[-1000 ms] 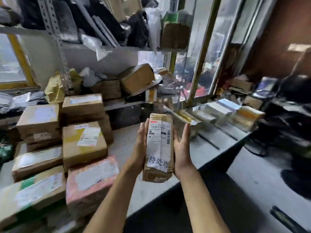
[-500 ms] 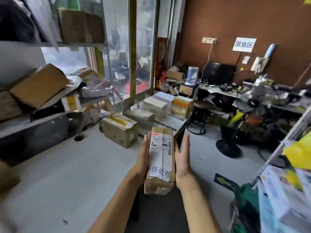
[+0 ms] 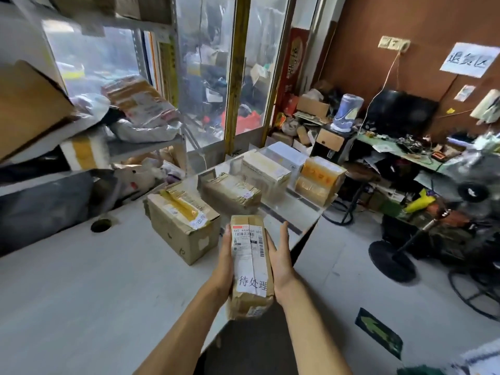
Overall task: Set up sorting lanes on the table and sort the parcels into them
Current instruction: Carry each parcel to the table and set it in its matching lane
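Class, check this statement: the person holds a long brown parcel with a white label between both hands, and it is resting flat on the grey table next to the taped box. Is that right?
Not quite. The head view shows the parcel held up in the air between the left hand and the right hand, over the table's near edge, not resting on it. The rest holds: it is long, brown, white-labelled, and the taped box sits just beyond it.

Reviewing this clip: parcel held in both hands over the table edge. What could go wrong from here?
1. The parcel is pressed between the left hand and right hand near the table edge; it might slip and fall.
2. Setting it down may bump the taped box.
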